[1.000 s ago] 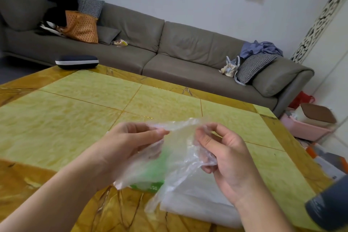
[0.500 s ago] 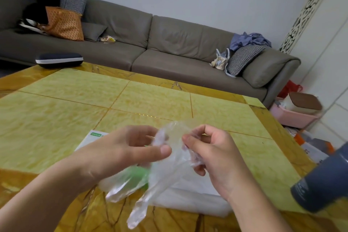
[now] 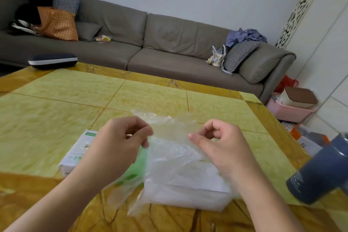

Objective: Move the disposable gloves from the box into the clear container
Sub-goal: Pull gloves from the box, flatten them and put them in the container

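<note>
**Glove spread above the table**

We pinch a thin glove (image 3: 169,137) taut between left hand (image 3: 116,145) and right hand (image 3: 224,147), over the box (image 3: 75,154) and clear container (image 3: 188,190). We should lower it flat, avoiding bunching.

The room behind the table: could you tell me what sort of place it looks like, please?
Most likely a home living room: a long grey sofa with cushions and a handbag on it, a marble-patterned table, and household clutter by the wall.

Soft, even daylight, faint shadows, slight overall softness, and wide-angle bending at the frame edges.
</note>
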`<state>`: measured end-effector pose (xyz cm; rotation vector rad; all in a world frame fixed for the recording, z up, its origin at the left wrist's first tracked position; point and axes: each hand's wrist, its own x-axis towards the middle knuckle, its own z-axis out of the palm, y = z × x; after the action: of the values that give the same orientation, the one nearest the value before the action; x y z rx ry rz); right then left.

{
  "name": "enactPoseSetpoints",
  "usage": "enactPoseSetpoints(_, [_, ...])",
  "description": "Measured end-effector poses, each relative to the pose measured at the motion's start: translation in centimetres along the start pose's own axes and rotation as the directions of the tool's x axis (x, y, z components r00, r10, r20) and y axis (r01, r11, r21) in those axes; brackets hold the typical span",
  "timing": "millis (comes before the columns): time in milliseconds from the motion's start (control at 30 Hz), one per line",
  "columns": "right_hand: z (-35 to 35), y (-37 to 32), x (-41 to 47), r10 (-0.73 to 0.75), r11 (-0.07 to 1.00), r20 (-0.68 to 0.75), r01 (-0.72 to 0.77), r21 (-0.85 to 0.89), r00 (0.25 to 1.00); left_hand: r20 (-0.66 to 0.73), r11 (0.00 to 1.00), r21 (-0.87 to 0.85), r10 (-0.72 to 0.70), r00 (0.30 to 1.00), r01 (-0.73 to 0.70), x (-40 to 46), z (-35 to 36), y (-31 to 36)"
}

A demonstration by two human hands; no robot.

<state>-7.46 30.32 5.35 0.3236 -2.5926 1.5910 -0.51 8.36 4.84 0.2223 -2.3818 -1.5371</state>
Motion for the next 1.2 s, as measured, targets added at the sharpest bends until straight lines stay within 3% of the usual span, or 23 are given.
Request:
enactPoseSetpoints(67, [-0.6,0.1,0.1,0.036,0.997,0.044,-0.040,0.072,0.998,0.026,0.999,0.026,0.022,0.999,-0.023,-0.1,0.0,0.1])
enactPoseSetpoints(200, [-0.3,0.1,-0.1,0.151,0.963,0.282,-0.206,0.175,0.947,0.159,0.999,-0.006,0.044,0.986,-0.043,-0.1,0.3,0.5])
enactPoseSetpoints(300, [-0.4,0.4,0.0,0.162,0.932,0.244,-0.230,0.282,0.956,0.152,0.983,0.172,0.043,0.987,-0.070,0.4,0.2,-0.2])
enactPoseSetpoints(367, [-1.0,1.2,0.6,0.190,0.954,0.126,-0.213,0.210,0.974,0.037,0.898,0.405,0.171,0.985,-0.171,0.6,-0.1,-0.3])
enactPoseSetpoints(433, [-1.7,2.1,1.1,0.173,0.982,0.036,-0.175,0.064,0.984,-0.034,0.706,0.643,0.413,0.910,-0.296,0.2,0.1,0.4])
enactPoseSetpoints(467, [-1.8,2.4,1.3,0.166,0.986,0.017,-0.166,-0.007,0.986,-0.015,0.642,0.665,0.522,0.853,-0.381,0.0,0.6,0.9])
enactPoseSetpoints(533, [-1.7,2.9,1.5,0.159,0.978,0.020,-0.155,-0.137,0.987,0.076,0.624,0.586,0.592,0.802,-0.517,-0.5,2.3,2.3])
enactPoseSetpoints(567, [-1.6,3.1,1.5,0.153,0.970,0.026,-0.145,-0.195,0.988,0.147,0.665,0.535,0.534,0.833,-0.521,-0.5,3.4,2.7])
enactPoseSetpoints(633, [-1.4,3.3,1.4,0.136,0.946,0.036,-0.119,-0.300,0.990,0.300,0.774,0.512,0.245,0.922,-0.372,-0.2,5.9,2.4])
enactPoseSetpoints(700, [-1.2,3.8,1.2,0.136,0.915,0.018,-0.119,-0.385,0.990,0.408,0.775,0.570,0.020,0.913,-0.272,0.6,7.9,1.0])
enactPoseSetpoints(767, [-0.9,4.1,1.2,0.138,0.878,-0.018,-0.130,-0.461,0.990,0.475,0.770,0.597,-0.113,0.873,-0.225,1.5,9.0,-0.3])
enactPoseSetpoints(1000, [-0.8,4.0,1.4,0.115,0.737,-0.042,-0.113,-0.666,0.993,0.626,0.727,0.652,-0.357,0.693,-0.215,3.1,10.1,-0.7])
enactPoseSetpoints(1200, [-1.6,2.4,0.4,0.166,0.623,-0.047,-0.142,-0.769,0.985,0.629,0.706,0.686,-0.455,0.631,-0.175,3.7,10.8,-0.3])
